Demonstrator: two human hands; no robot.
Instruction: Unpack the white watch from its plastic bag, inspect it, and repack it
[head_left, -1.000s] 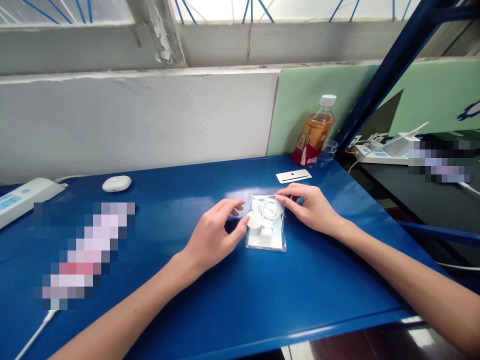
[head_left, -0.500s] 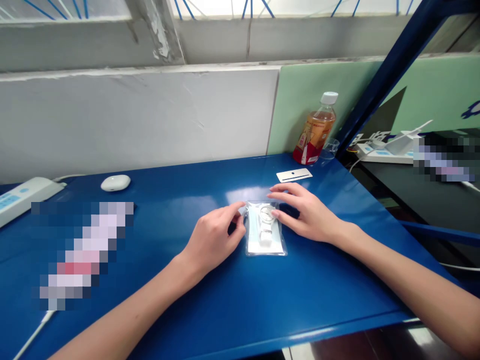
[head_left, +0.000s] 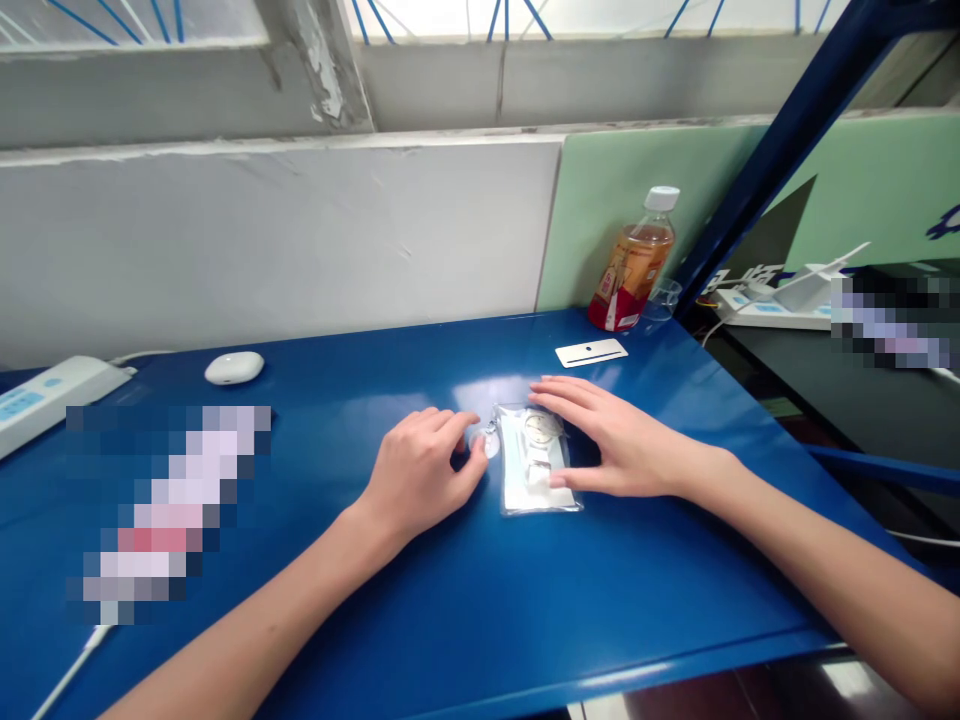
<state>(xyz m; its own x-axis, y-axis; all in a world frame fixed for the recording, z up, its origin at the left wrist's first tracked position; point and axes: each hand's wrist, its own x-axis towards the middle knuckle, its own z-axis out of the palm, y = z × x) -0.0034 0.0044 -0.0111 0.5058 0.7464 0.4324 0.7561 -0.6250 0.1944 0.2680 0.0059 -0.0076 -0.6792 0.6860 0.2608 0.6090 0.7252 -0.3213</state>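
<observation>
A clear plastic pouch [head_left: 517,490] lies flat on the blue table, with white and pale-blue contents and a round white piece [head_left: 543,428] showing near its top. At the pouch's upper left corner hangs a small clear round tag [head_left: 491,441]. My left hand [head_left: 427,460] is beside this tag, thumb and forefinger apart at its edge; whether they touch it I cannot tell. Over the pouch's right side is my right hand [head_left: 622,435], open, its thumb at the lower right part of the pouch and its fingers across the top edge.
A drink bottle [head_left: 634,265] and a clear cup [head_left: 664,298] stand at the back right, behind a white card [head_left: 592,352]. On the left are a white earbud case [head_left: 235,368], a power strip [head_left: 64,390] and a blurred-out device [head_left: 172,510] with a white cable [head_left: 75,665].
My right thumb has moved down from the round piece to the pouch's lower right part, and the hand has spread wider. The tag now shows beside my left fingertips, which are slightly farther left.
</observation>
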